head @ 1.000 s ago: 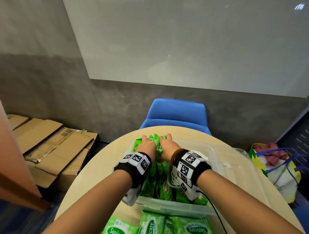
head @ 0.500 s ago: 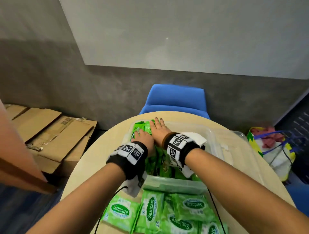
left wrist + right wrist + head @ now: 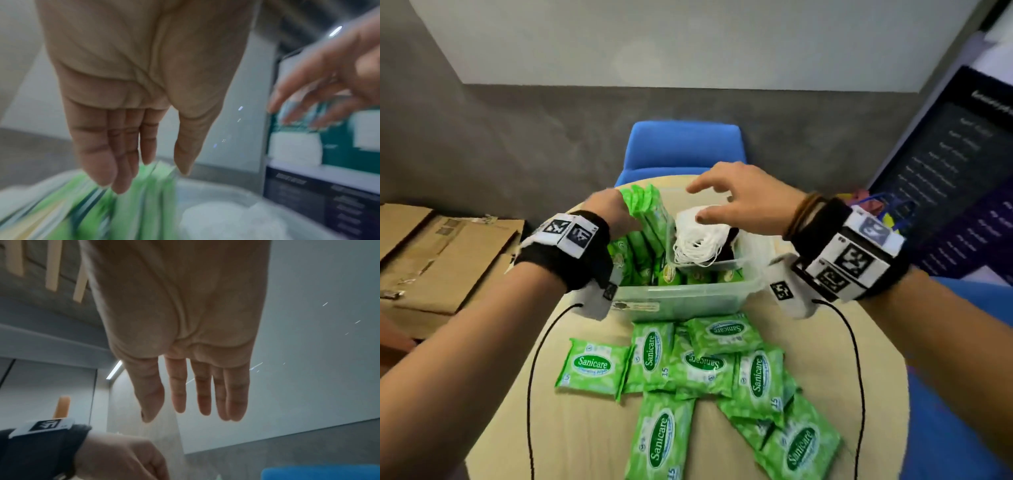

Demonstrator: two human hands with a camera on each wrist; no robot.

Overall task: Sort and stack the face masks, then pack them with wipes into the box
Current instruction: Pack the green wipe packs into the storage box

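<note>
A clear plastic box (image 3: 688,301) stands on the round table. Green wipe packs (image 3: 647,212) stand upright in its left part. A smaller clear tub with white face masks (image 3: 698,240) sits in its right part. My left hand (image 3: 619,219) rests its straight fingers on the upright packs (image 3: 156,194), as the left wrist view also shows for this hand (image 3: 144,175). My right hand (image 3: 709,202) hovers above the masks with fingers spread and holds nothing. In the right wrist view the same hand (image 3: 185,415) is open and empty.
Several loose green wipe packs (image 3: 702,366) lie on the table (image 3: 585,428) in front of the box. A blue chair (image 3: 681,144) stands behind the table. Flattened cardboard (image 3: 448,253) lies on the floor at left, and a dark board (image 3: 945,178) leans at right.
My right hand has lifted off the upright packs and moved up and to the right, opening out. My left hand stays on the packs. The view has tilted down onto the loose packs.
</note>
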